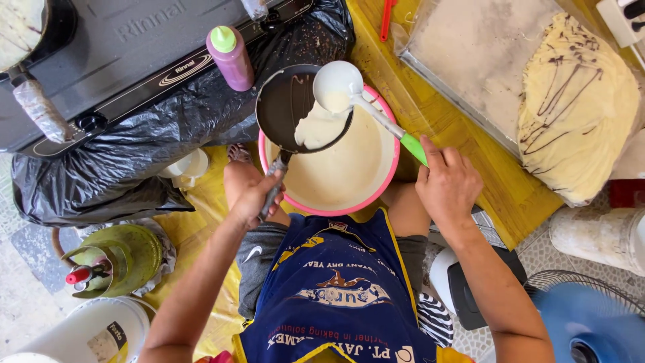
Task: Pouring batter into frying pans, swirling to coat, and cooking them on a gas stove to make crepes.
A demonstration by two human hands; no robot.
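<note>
My left hand (254, 195) grips the handle of a small black frying pan (282, 101), held tilted over a pink bowl (393, 168) of pale batter. Batter lies in the pan's lower right part. My right hand (447, 185) holds the green handle of a white ladle (338, 84), its cup resting over the pan's right rim. The bowl sits between my knees, above a blue apron (336, 289).
A black gas stove (127, 47) on black plastic sheeting lies at the upper left, with a pink squeeze bottle (232, 57) beside it. A tray (470, 60) holds folded crepes (578, 107) with chocolate drizzle at the upper right. A green gas cylinder (121, 259) and a white bucket (94, 333) stand at the lower left; a blue fan (584, 323) is at the lower right.
</note>
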